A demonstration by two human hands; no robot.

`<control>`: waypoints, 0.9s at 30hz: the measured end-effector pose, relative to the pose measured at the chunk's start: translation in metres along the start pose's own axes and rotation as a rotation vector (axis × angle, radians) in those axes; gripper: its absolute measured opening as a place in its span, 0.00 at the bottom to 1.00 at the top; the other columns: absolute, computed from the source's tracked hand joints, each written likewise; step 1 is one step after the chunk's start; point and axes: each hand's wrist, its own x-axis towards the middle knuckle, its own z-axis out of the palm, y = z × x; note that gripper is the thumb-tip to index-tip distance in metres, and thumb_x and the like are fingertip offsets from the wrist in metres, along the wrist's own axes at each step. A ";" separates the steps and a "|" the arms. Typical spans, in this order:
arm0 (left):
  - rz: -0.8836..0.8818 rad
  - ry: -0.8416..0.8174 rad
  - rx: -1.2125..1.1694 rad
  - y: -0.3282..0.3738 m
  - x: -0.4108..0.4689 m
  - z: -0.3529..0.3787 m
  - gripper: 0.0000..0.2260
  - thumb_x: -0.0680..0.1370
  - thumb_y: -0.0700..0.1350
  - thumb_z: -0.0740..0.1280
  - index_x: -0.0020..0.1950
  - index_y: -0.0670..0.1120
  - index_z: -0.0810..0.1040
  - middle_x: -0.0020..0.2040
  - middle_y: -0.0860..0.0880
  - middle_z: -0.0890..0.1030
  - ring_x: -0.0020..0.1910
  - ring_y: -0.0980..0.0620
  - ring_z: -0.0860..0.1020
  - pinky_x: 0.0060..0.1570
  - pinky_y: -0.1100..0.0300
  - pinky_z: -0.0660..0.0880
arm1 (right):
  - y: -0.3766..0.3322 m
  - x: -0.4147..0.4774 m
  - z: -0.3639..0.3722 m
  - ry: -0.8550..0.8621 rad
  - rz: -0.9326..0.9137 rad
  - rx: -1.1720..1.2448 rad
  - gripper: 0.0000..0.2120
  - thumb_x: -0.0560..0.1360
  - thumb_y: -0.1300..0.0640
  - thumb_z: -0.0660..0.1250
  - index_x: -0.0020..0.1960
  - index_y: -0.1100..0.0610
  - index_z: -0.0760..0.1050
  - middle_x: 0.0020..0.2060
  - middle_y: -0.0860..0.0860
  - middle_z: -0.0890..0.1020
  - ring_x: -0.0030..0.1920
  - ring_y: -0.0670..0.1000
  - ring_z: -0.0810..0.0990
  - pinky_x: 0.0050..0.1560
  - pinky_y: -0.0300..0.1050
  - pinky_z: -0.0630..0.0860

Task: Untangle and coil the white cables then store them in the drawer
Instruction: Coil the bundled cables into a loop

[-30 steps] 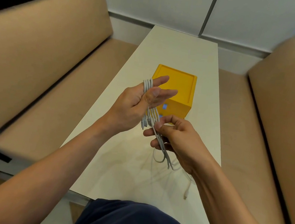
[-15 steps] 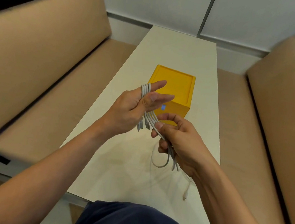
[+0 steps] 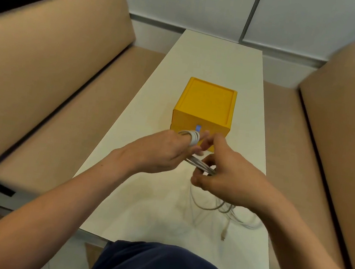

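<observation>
The thin white cables [image 3: 194,139] are wound in a coil round the fingers of the left hand [image 3: 161,152], and their strands run into the pinching right hand [image 3: 229,175]. Loose ends trail onto the long white table [image 3: 214,56]. Both hands hover just before the closed yellow plastic drawer box [image 3: 206,106], between two tan padded benches [image 3: 47,64].

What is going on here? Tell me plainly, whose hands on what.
A person is coiling the white cables above the table. The left hand holds the loops wound round its fingers, and the right hand pinches the strands leading to them. The slack hangs down to the table, with one plug lying near the front edge. The yellow drawer box stands behind the hands and looks shut, so nothing is stored yet.
</observation>
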 end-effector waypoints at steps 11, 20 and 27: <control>-0.130 -0.254 -0.448 -0.023 -0.004 0.005 0.20 0.86 0.55 0.54 0.60 0.47 0.82 0.49 0.55 0.88 0.46 0.58 0.83 0.53 0.62 0.76 | -0.002 0.006 -0.039 0.027 -0.180 -0.439 0.07 0.81 0.47 0.67 0.54 0.47 0.82 0.46 0.46 0.83 0.44 0.48 0.79 0.42 0.49 0.77; -0.170 -0.254 -0.333 -0.024 0.000 0.011 0.21 0.85 0.59 0.53 0.47 0.53 0.83 0.47 0.56 0.87 0.44 0.61 0.82 0.46 0.71 0.74 | 0.014 0.027 -0.021 0.126 -0.468 -0.770 0.09 0.81 0.49 0.67 0.59 0.49 0.80 0.52 0.47 0.77 0.42 0.52 0.71 0.39 0.48 0.73; -0.131 -0.341 -0.704 -0.016 -0.010 0.014 0.21 0.86 0.53 0.53 0.59 0.48 0.84 0.50 0.47 0.88 0.48 0.49 0.85 0.55 0.50 0.80 | 0.018 0.042 -0.056 -0.207 -0.485 -0.346 0.07 0.78 0.46 0.72 0.48 0.49 0.86 0.35 0.44 0.84 0.35 0.43 0.79 0.35 0.34 0.69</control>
